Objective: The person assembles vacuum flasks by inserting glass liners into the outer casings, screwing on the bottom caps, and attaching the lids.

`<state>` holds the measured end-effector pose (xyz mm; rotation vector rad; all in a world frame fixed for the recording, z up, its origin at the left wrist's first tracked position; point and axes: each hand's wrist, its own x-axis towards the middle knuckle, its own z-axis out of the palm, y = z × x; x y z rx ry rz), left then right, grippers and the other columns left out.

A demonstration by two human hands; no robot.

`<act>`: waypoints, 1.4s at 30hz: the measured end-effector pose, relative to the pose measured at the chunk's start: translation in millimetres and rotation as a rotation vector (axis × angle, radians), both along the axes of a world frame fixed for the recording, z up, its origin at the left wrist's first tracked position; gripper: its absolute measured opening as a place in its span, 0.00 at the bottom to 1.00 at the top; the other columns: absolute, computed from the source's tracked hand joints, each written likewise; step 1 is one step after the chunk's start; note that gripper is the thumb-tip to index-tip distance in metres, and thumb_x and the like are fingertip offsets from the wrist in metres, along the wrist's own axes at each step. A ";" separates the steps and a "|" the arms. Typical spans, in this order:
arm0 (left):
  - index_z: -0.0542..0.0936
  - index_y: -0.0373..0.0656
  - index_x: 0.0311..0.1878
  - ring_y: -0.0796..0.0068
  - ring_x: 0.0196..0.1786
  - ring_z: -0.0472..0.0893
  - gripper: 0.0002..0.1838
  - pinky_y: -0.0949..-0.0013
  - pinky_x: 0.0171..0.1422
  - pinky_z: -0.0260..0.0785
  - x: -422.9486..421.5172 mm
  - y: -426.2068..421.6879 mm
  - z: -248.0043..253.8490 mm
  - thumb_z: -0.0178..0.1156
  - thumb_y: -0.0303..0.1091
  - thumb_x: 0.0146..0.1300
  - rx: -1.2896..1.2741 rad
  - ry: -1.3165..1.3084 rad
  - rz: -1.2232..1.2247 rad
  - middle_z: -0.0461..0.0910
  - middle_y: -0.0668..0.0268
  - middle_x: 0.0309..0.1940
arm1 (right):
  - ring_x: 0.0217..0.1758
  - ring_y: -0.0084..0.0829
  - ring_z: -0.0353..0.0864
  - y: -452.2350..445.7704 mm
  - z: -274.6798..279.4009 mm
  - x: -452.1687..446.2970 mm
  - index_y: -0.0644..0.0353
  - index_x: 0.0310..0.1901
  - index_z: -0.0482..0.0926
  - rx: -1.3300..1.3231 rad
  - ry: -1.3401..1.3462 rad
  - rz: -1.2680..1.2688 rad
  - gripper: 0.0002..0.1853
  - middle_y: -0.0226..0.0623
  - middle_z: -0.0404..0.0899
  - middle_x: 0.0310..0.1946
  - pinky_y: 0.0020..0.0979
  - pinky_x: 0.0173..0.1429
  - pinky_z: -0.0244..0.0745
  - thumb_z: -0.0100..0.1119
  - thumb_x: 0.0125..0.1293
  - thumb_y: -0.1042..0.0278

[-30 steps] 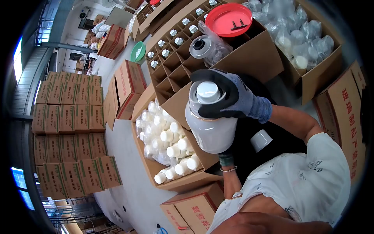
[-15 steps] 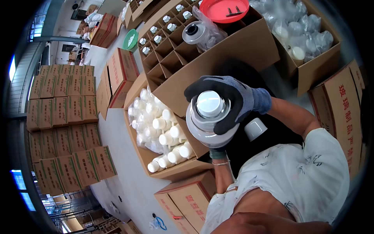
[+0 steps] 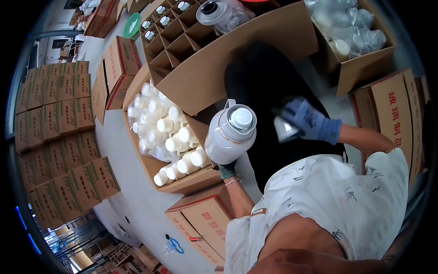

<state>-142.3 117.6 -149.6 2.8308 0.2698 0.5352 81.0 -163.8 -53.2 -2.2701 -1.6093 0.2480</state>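
The person's left hand point(image 3: 227, 169), in a dark glove, grips the white flask point(image 3: 228, 137) low on its body; most of those fingers are hidden beneath it. The flask is in the air by the near corner of the open carton of white-capped pieces point(image 3: 200, 181), tilted so that its pale stopper point(image 3: 242, 118) faces up toward the person, its handle point(image 3: 231, 103) turned to the partitioned carton point(image 3: 237, 55). The right hand point(image 3: 312, 119), in a blue-grey glove, is closed on a white cup point(image 3: 284, 130) over the black trousers point(image 3: 278, 86) — hand and cup both blurred, the two well apart from the flask's neck.

In the partitioned carton, silvery-topped bottles point(image 3: 164, 21) fill some cells near the far left corner, and a clear-wrapped piece with a black knob point(image 3: 219, 13) sits nearer its long near edge. Loose white caps point(image 3: 180, 168) crowd the near edge of the other carton, with bagged ones point(image 3: 148, 116) behind. Off to the right, an open carton point(image 3: 365, 75) holds clear plastic bags point(image 3: 353, 39) right up to its rim. A closed box point(image 3: 205, 219) lies on the floor point(image 3: 141, 196) beside the left forearm.
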 end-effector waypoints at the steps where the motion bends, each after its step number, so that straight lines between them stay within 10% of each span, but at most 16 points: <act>1: 0.72 0.46 0.64 0.58 0.65 0.71 0.33 0.55 0.71 0.61 0.9 -0.6 -0.7 0.69 0.45 0.56 0.000 -0.001 0.001 0.74 0.59 0.62 | 0.58 0.47 0.70 -2.0 20.0 7.0 0.53 0.70 0.62 0.104 0.058 -0.187 0.47 0.47 0.71 0.52 0.48 0.68 0.59 0.71 0.49 0.47; 7: 0.72 0.46 0.64 0.58 0.65 0.71 0.32 0.55 0.71 0.61 4.3 3.7 1.9 0.69 0.45 0.56 -0.007 -0.013 -0.009 0.74 0.59 0.61 | 0.53 0.47 0.69 47.1 71.5 21.7 0.59 0.67 0.66 0.510 -0.092 -0.431 0.50 0.47 0.69 0.50 0.46 0.57 0.64 0.71 0.44 0.37; 12: 0.72 0.46 0.63 0.57 0.64 0.71 0.32 0.54 0.70 0.61 -1.9 6.4 5.0 0.69 0.45 0.56 -0.007 0.010 -0.013 0.74 0.59 0.61 | 0.49 0.42 0.70 47.9 69.4 18.2 0.57 0.61 0.74 0.660 0.136 -0.215 0.36 0.42 0.71 0.43 0.43 0.54 0.65 0.68 0.52 0.47; 17: 0.73 0.46 0.63 0.57 0.64 0.72 0.32 0.54 0.70 0.61 -0.7 12.0 18.2 0.69 0.45 0.56 -0.021 0.060 -0.047 0.75 0.59 0.60 | 0.62 0.49 0.70 57.6 81.7 47.2 0.51 0.52 0.82 0.874 0.218 0.104 0.20 0.48 0.73 0.57 0.49 0.67 0.64 0.65 0.57 0.56; 22: 0.70 0.46 0.65 0.59 0.65 0.71 0.34 0.58 0.68 0.63 2.7 33.3 15.6 0.68 0.46 0.57 -0.104 0.036 -0.109 0.72 0.61 0.63 | 0.60 0.46 0.73 64.9 100.8 54.9 0.52 0.50 0.82 0.786 -0.059 0.532 0.18 0.40 0.76 0.55 0.52 0.61 0.68 0.65 0.58 0.58; 26: 0.71 0.44 0.64 0.59 0.61 0.73 0.31 0.59 0.64 0.67 12.5 28.0 6.6 0.67 0.42 0.58 -0.061 -0.009 -0.076 0.75 0.60 0.59 | 0.53 0.40 0.77 73.8 90.9 62.5 0.54 0.49 0.82 0.794 0.221 0.179 0.15 0.38 0.80 0.48 0.42 0.58 0.72 0.63 0.60 0.61; 29: 0.73 0.43 0.62 0.56 0.59 0.75 0.27 0.57 0.63 0.69 22.6 28.7 -23.4 0.66 0.37 0.60 -0.007 -0.285 0.030 0.77 0.57 0.56 | 0.53 0.38 0.79 78.0 53.6 92.4 0.58 0.51 0.79 0.597 1.035 -0.191 0.15 0.39 0.80 0.48 0.37 0.61 0.74 0.58 0.66 0.61; 36: 0.71 0.41 0.63 0.51 0.60 0.74 0.27 0.56 0.63 0.66 26.9 77.1 -12.0 0.64 0.34 0.61 -0.266 0.016 0.033 0.75 0.50 0.57 | 0.68 0.44 0.64 56.6 61.4 79.5 0.58 0.68 0.62 0.612 0.465 0.002 0.38 0.46 0.64 0.65 0.43 0.74 0.58 0.64 0.61 0.48; 38: 0.70 0.40 0.63 0.53 0.60 0.74 0.28 0.57 0.64 0.66 36.4 77.7 19.0 0.64 0.34 0.61 -0.413 -0.083 0.090 0.74 0.51 0.58 | 0.64 0.40 0.68 48.5 48.7 77.0 0.57 0.65 0.63 0.555 0.988 -0.127 0.36 0.45 0.67 0.59 0.40 0.69 0.65 0.66 0.61 0.48; 42: 0.68 0.37 0.63 0.57 0.59 0.74 0.29 0.59 0.63 0.66 70.8 93.2 85.0 0.65 0.34 0.60 -0.600 -0.041 0.080 0.74 0.54 0.57 | 0.61 0.30 0.68 42.5 49.3 75.1 0.53 0.65 0.62 0.421 1.076 -0.217 0.32 0.37 0.69 0.55 0.35 0.66 0.67 0.63 0.65 0.52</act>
